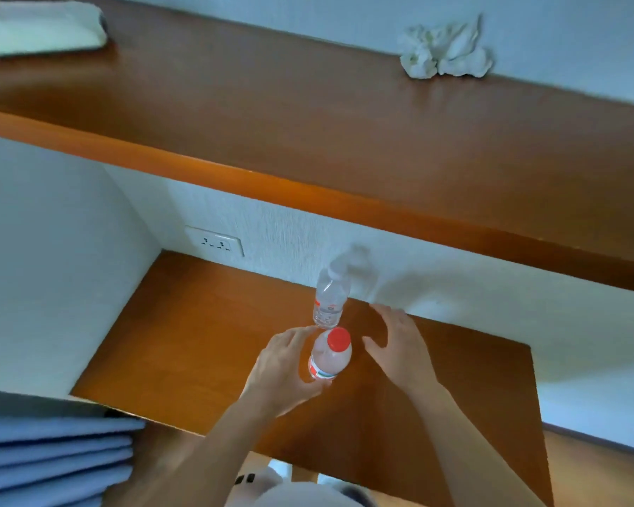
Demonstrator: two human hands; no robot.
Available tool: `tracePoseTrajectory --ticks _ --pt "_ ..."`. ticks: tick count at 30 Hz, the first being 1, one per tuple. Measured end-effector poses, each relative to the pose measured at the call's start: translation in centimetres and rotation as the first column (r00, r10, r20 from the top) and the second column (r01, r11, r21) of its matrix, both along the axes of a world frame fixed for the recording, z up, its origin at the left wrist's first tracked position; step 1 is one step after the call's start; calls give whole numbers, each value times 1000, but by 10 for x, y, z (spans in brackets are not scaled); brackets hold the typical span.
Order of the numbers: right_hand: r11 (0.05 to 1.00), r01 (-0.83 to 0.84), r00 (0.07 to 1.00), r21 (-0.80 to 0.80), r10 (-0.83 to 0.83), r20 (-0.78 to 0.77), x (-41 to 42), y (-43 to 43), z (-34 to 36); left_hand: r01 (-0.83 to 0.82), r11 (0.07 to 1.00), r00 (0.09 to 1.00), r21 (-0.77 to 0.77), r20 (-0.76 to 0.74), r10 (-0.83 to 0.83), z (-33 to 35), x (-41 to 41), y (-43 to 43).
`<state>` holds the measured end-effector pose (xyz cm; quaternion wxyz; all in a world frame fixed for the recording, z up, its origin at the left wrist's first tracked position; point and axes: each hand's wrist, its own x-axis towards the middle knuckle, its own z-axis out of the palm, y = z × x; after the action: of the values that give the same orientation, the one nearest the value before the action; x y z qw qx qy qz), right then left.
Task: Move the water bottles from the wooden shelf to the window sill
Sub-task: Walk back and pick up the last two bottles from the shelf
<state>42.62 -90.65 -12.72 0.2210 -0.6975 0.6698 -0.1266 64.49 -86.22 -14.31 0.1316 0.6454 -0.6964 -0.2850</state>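
A: Nearest item?
B: Red-capped water bottle (329,356), upright on the lower wooden shelf (183,342), about mid-width, long axis vertical. Left hand (284,367) cups its left side, fingers curved and spread, thumb under the label; full closure cannot be confirmed.
A: Right hand (399,345)?
B: Open, fingers spread, just right of that bottle, apart from it.
A: Farther back?
B: Second water bottle (329,298), upright near the shelf's rear edge, directly behind the first, cap blurred; the right hand lies nearer to it

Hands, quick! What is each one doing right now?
Left hand: fingers curled around the red-capped bottle, holding it.
Right hand: open, fingers spread, holding nothing, beside that bottle.
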Motion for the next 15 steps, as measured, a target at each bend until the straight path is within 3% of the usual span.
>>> tracePoseTrajectory --ticks 5,15 --pt "995 -9 971 95 -14 240 13 -49 -9 -78 996 982 42 -171 84 -10 -19 -4" --pt "967 -148 875 209 29 484 38 -82 -28 -276 960 880 56 -388 275 -22 -40 0"
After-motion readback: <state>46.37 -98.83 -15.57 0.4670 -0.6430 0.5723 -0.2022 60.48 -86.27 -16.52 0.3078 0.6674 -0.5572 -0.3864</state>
